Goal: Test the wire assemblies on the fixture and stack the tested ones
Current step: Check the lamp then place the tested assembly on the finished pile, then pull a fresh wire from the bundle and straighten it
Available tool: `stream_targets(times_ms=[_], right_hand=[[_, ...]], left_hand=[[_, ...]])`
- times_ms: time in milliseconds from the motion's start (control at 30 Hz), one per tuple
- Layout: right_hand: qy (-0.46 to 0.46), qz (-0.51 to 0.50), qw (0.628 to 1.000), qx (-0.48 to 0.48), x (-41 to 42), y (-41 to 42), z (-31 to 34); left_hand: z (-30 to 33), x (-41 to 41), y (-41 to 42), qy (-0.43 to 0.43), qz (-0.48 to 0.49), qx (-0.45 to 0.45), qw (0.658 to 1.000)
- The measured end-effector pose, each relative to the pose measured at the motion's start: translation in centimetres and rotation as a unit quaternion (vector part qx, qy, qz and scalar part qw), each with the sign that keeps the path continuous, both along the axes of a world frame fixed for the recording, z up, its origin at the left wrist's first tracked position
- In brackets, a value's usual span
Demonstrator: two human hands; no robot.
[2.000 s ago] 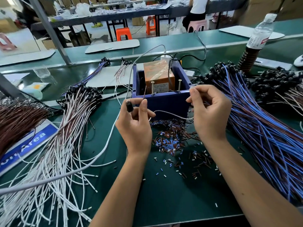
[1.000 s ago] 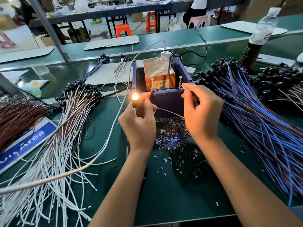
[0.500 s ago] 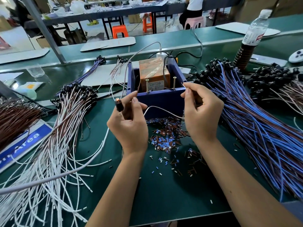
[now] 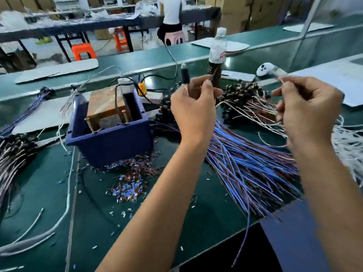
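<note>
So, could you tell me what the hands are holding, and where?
One wire assembly: the left hand grips it just below its black lamp head; the right hand pinches its thin leads.

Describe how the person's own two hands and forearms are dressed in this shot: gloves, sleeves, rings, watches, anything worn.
Both are bare. The left hand and right hand show no gloves or rings, and neither wrist carries a watch or band. No sleeve appears on either forearm as far as the frame shows; the upper arms lie outside the picture.
</note>
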State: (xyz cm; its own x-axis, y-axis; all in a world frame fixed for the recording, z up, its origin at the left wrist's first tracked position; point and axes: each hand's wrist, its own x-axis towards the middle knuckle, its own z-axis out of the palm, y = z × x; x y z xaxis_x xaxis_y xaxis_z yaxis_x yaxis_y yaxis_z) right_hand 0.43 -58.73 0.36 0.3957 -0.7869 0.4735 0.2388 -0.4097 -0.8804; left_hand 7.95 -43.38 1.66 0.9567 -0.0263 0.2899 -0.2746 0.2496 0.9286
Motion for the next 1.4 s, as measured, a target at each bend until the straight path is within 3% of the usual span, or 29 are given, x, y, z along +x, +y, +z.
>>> stream_targets(times_ms=[100,167,200,267,333,433,567,700,767,867,933,1033,1200,1267,1400], right_hand=[[0.126,-0.107,0.985,-0.044,-2.7,-5.5,0.3],[0.275,-0.19,0.926,-0.173,-4.3,-7.9,0.4],[0.313,-0.215,0.894,-0.237,-4.9,-8.1,0.6],[0.317,-0.199,0.865,-0.334,-5.3,-8.0,1.0],[0.315,-0.117,0.863,-0.376,-5.2,-8.2,0.7],[0.308,-0.024,0.887,-0.342,-5.3,-9.2,0.2],[0.287,0.004,0.918,-0.273,-6.3,-10.7,-0.1],[0.252,-0.021,0.925,-0.283,-6.9,-12.1,0.7],[0.244,-0.029,0.925,-0.291,-7.4,-12.7,1.6],[0.267,-0.044,0.907,-0.322,-8.2,-13.8,2.8],[0.302,-0.055,0.892,-0.332,-8.5,-14.6,2.8],[0.366,-0.061,0.868,-0.33,-8.0,-15.0,1.3],[0.419,-0.068,0.841,-0.336,-6.9,-14.3,-2.2],[0.403,-0.097,0.848,-0.33,-6.2,-13.9,-3.0],[0.403,-0.127,0.848,-0.32,-3.9,-13.4,-3.6]], left_hand=[[0.3,0.1,-5.5,0.083,-0.132,0.053,0.986],[0.0,-0.3,-9.1,0.125,-0.193,0.078,0.97],[-0.1,-0.6,-10.6,0.135,-0.208,0.097,0.964],[0.1,-1.4,-13.6,0.149,-0.239,0.105,0.954],[0.5,-2.2,-15.9,0.177,-0.262,0.071,0.946],[1.3,-2.4,-18.0,0.241,-0.295,-0.001,0.925],[1.8,-2.0,-18.5,0.28,-0.335,-0.122,0.891],[2.3,-1.6,-18.4,0.29,-0.364,-0.19,0.865],[2.3,-1.1,-18.2,0.253,-0.358,-0.112,0.892],[1.7,-0.2,-18.1,0.105,-0.287,0.123,0.944],[1.1,0.4,-18.3,0.077,-0.27,0.182,0.942],[-0.3,1.5,-18.8,0.117,-0.263,0.231,0.929],[-3.0,3.4,-19.2,0.078,-0.229,0.405,0.881],[-3.3,3.9,-19.4,0.112,-0.217,0.38,0.892],[-2.9,4.1,-19.6,0.244,-0.231,0.204,0.919]])
